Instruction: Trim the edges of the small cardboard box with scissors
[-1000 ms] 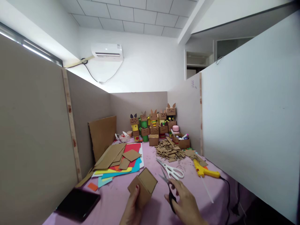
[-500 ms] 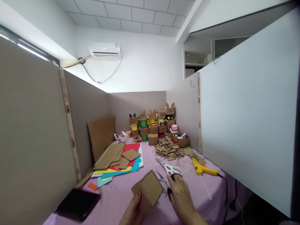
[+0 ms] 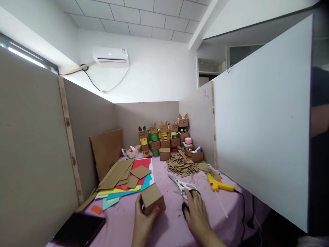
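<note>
My left hand (image 3: 142,221) grips a small brown cardboard box (image 3: 152,198) from below and holds it just above the pink table (image 3: 169,230). Low over the table, my right hand (image 3: 197,215) has its fingers on the black handles of a pair of scissors (image 3: 184,207), which lie on the cloth. A second pair of scissors with white handles (image 3: 183,185) lies just beyond my right fingers. The two hands are a short way apart.
A yellow glue gun (image 3: 218,185) with its cable lies at the right. Cardboard scraps (image 3: 183,166), coloured paper under cardboard pieces (image 3: 127,180), box figures (image 3: 164,137), a marker box (image 3: 195,155) and a black tablet (image 3: 77,228) share the table. Partitions wall both sides; a person stands beyond the right one (image 3: 320,137).
My right hand has brought the black scissors down from the air onto the table. My left hand has turned the box and lowered it toward the cloth.
</note>
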The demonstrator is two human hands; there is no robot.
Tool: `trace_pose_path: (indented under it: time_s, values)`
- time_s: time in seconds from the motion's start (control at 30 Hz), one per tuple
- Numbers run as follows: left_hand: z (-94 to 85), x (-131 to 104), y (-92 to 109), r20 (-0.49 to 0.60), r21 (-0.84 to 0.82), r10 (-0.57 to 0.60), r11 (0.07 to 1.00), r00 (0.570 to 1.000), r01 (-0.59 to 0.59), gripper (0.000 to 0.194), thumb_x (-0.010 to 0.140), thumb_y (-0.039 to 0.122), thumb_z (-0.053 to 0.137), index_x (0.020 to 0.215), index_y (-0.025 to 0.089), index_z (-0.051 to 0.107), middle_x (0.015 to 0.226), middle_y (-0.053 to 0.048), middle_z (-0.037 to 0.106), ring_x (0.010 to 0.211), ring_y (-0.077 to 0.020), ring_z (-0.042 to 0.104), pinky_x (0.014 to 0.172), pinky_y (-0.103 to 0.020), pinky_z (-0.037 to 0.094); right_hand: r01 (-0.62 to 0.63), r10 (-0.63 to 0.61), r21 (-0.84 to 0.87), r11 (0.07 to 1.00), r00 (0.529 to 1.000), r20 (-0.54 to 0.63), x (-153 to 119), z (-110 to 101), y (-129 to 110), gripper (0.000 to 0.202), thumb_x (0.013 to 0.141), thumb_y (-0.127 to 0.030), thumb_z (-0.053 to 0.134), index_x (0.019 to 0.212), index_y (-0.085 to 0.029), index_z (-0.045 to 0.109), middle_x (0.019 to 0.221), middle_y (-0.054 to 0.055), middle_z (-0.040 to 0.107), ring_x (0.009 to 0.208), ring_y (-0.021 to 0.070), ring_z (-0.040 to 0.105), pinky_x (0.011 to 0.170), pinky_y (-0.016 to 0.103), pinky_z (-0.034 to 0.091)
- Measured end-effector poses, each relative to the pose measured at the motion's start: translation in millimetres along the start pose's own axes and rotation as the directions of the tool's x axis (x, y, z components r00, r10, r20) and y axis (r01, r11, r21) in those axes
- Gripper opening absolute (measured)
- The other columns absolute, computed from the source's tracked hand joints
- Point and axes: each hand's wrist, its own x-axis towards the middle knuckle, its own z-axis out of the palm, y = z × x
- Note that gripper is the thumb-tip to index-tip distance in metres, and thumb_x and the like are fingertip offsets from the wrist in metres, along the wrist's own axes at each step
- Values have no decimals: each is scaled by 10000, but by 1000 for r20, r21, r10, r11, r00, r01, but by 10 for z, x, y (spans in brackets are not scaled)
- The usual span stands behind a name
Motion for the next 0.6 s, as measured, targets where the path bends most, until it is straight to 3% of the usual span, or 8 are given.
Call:
trace_pose_path:
  time_s: [0.1,0.17,0.23,0.3,0.4,0.6]
  values:
    - [15,-8,14,-50,150,71,987,996,-63,945,507,338,799,1318,176,340,1415,-189,362,1300,-365,325,1045,-458,303,1,-1,-13,1000,1000,-27,-2,28,-10,600,755,-118,468,1349,-174,407,1282,172,480,1189,333,429,964,466,341]
    - [18,-55,49,-95,340,242,919,966,-197,902,562,370,762,1333,175,336,1469,-179,277,1361,-316,211,1107,-437,164,29,-31,-26,999,998,-62,-13,44,-18,604,767,-144,474,1362,-176,377,1284,174,476,1201,335,417,985,486,311]
    - [48,-111,114,-31,474,413,808,910,-350,670,620,363,723,1229,214,486,1468,-129,304,1379,-262,169,1124,-390,89,73,-77,-33,997,992,-105,-31,58,-23,616,770,-160,478,1372,-189,348,1281,169,475,1209,333,406,999,502,283]
    - [129,-155,195,103,499,485,730,868,-468,369,665,332,687,1025,263,642,1400,-90,431,1372,-259,187,1119,-396,85,112,-116,-34,993,982,-147,-50,67,-25,627,770,-161,479,1376,-206,326,1280,160,472,1214,329,396,1005,507,265]
    - [323,-175,285,257,532,466,663,847,-526,206,695,283,656,892,287,712,1319,-92,534,1359,-303,209,1105,-446,-11,151,-155,-34,988,966,-205,-71,71,-22,639,769,-151,481,1379,-224,303,1281,153,461,1216,327,386,1008,507,252]
    - [566,-109,266,353,457,430,695,831,-554,52,679,272,675,654,298,712,1234,-98,609,1338,-340,253,1061,-466,-163,195,-196,-30,980,949,-246,-73,79,-4,658,771,-160,486,1385,-244,265,1276,145,457,1215,330,381,1004,515,245]
